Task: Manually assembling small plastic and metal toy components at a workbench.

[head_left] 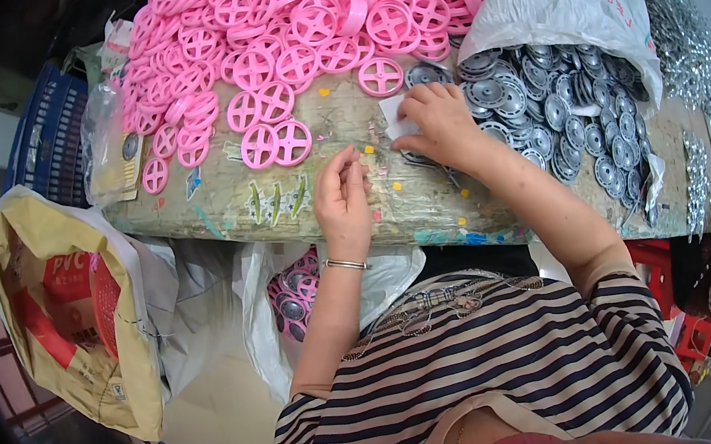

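Note:
My right hand (439, 125) is on the worktable with its fingers pinched at a small white piece of paper (394, 116). Just behind it lies a dark silver-grey disc (426, 74), and beside that a single pink spoked ring (380, 77). My left hand (342, 199) hovers at the table's near side, fingers curled together with the thumb alongside; whatever may be inside them is hidden. Several printed cut-out stickers (277, 200) lie to its left. Small yellow bits (368, 149) are scattered between the hands.
A large heap of pink spoked rings (264, 35) covers the back. Grey discs (565, 101) spill from a white sack (555, 11) at right, next to silver tinsel (680, 27). Below the table's edge stand a tan sack (77, 315) and a white bag (257, 321) with assembled pink-and-grey wheels.

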`<state>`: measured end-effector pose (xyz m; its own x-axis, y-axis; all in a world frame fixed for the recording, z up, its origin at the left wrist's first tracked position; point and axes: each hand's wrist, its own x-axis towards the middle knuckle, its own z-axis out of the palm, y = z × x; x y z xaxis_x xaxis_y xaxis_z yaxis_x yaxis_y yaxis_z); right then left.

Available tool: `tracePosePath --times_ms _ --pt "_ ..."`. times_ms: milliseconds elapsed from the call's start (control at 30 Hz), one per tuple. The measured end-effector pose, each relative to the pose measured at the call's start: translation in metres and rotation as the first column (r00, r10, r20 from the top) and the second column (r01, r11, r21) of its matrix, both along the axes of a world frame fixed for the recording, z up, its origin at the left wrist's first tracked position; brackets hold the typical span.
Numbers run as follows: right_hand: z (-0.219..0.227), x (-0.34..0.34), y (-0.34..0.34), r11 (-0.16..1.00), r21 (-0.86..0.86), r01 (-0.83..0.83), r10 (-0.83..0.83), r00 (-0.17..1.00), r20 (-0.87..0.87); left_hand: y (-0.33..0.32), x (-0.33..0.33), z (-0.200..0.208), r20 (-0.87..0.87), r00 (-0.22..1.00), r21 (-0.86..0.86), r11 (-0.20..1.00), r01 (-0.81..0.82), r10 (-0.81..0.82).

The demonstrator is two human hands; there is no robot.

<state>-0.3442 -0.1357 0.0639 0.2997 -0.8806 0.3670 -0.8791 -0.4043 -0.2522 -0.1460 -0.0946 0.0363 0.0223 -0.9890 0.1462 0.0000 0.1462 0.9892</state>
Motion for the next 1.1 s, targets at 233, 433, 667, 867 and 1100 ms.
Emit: tracePosePath --times_ms 233,433,667,867,1100 --pt "0.043 -0.013 -0.008 0.927 0.374 0.022 -0.234 0.813 0.533 -0.006 -0.001 -0.004 0.037 0.996 -0.01 0.997 0.082 -0.082" --pt "0.117 -0.075 0.063 0.908 0.378 0.181 -0.417 0.48 0.772 -0.004 -0.004 -0.006 0.079 0.996 -0.053 0.998 0.04 -0.036" --pt "0.071 -0.188 0.186 0.678 0.486 0.551 -0.735 0.488 0.471 -0.005 -0.011 -0.007 0.255 0.967 -0.135 0.989 0.056 -0.02" --pt "0.067 -0.137 0.147 0.847 0.044 0.529 -0.519 0.807 0.283 -0.002 -0.004 -0.006 0.266 0.963 -0.107 0.992 0.064 -0.034" --pt "0.029 -0.015 0.006 0.995 -0.088 0.045 -0.026 0.979 0.203 -0.002 -0.003 -0.01 0.037 0.997 0.004 0.998 0.062 -0.062"
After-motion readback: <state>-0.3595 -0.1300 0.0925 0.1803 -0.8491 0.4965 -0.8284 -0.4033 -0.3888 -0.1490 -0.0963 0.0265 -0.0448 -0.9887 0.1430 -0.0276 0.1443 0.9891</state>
